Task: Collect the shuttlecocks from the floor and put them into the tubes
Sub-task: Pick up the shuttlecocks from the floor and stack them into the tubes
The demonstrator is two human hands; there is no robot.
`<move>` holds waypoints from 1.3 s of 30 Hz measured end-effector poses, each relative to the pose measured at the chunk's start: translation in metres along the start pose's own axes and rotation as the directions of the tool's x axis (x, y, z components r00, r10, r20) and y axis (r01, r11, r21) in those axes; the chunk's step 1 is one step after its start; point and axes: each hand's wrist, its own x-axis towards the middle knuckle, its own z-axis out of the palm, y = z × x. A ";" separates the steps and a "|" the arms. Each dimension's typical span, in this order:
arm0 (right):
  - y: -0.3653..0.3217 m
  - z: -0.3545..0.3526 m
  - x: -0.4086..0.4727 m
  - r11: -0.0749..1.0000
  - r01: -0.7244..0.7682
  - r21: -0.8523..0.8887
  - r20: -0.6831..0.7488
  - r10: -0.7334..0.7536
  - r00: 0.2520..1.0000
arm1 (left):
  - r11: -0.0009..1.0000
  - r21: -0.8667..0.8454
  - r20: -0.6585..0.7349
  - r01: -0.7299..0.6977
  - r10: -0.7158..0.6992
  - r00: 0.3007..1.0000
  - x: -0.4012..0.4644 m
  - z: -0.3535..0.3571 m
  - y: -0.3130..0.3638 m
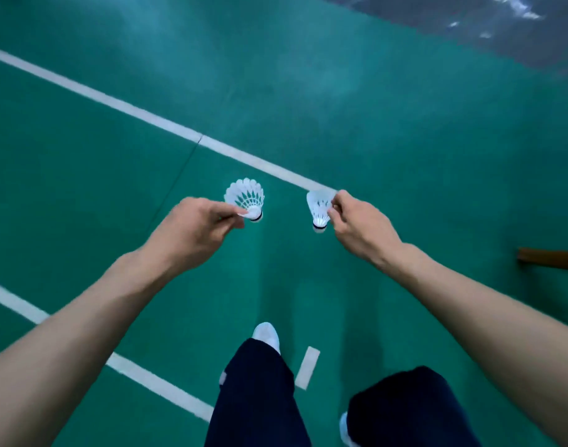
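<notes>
Both of my arms reach forward over a green court floor. My left hand [195, 229] pinches a white feather shuttlecock [245, 196] near its cork, feathers pointing up and away. My right hand [360, 225] holds a second white shuttlecock [318, 206] by its feather skirt, cork hanging down. The two shuttlecocks are about a hand's width apart in the air. No tube is in view.
White court lines [131, 112] cross the green floor [405, 140] diagonally, with another line [147, 379] at lower left. My legs in dark trousers [257, 395] and white shoes [267, 335] stand below. A brown wooden edge [550, 258] juts in at right. A short white strip [308, 367] lies by my foot.
</notes>
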 end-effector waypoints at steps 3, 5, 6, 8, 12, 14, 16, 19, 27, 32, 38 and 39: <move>-0.041 -0.107 -0.072 0.969 -0.149 0.197 -0.129 0.176 0.976 | 0.995 -0.047 -0.018 -0.092 0.091 0.996 -0.027 -0.083 0.095; -0.060 -0.165 -0.124 0.921 -0.174 0.348 -0.252 0.271 0.929 | 0.982 -0.106 0.005 -0.154 0.156 0.988 -0.039 -0.119 0.162; -0.062 -0.197 -0.154 0.900 -0.166 0.402 -0.334 0.313 0.889 | 0.969 -0.136 0.007 -0.208 0.211 0.977 -0.039 -0.131 0.202; -0.068 -0.222 -0.192 0.876 -0.129 0.464 -0.431 0.351 0.831 | 0.945 -0.185 0.029 -0.271 0.281 0.959 -0.040 -0.142 0.249; -0.040 -0.254 -0.301 0.754 -0.108 0.648 -0.559 0.566 0.606 | 0.860 -0.175 0.148 -0.479 0.504 0.851 -0.050 -0.136 0.362; -0.015 -0.258 -0.352 0.688 -0.114 0.716 -0.555 0.661 0.504 | 0.803 -0.164 0.195 -0.573 0.595 0.779 -0.059 -0.122 0.412; 0.018 -0.257 -0.406 0.619 -0.128 0.775 -0.530 0.746 0.403 | 0.733 -0.143 0.241 -0.665 0.677 0.695 -0.078 -0.097 0.465; 0.067 -0.256 -0.475 0.534 -0.148 0.833 -0.482 0.830 0.282 | 0.664 -0.145 0.301 -0.733 0.736 0.607 -0.111 -0.056 0.534; 0.181 -0.240 -0.616 0.409 -0.244 0.879 -0.445 0.888 -0.114 | 0.420 -0.156 0.394 -0.894 0.856 0.333 -0.203 0.084 0.699; 0.240 -0.219 -0.651 0.291 -0.271 0.918 -0.343 0.924 -0.168 | 0.497 -0.115 0.483 -0.860 0.784 0.389 -0.219 0.171 0.747; 0.302 -0.221 -0.656 0.095 -0.147 0.985 -0.137 0.941 -0.310 | 0.567 -0.054 0.532 -0.822 0.713 0.457 -0.215 0.258 0.763; 0.315 -0.218 -0.654 0.072 -0.139 0.988 -0.114 0.939 -0.324 | 0.576 -0.044 0.549 -0.816 0.697 0.462 -0.209 0.277 0.765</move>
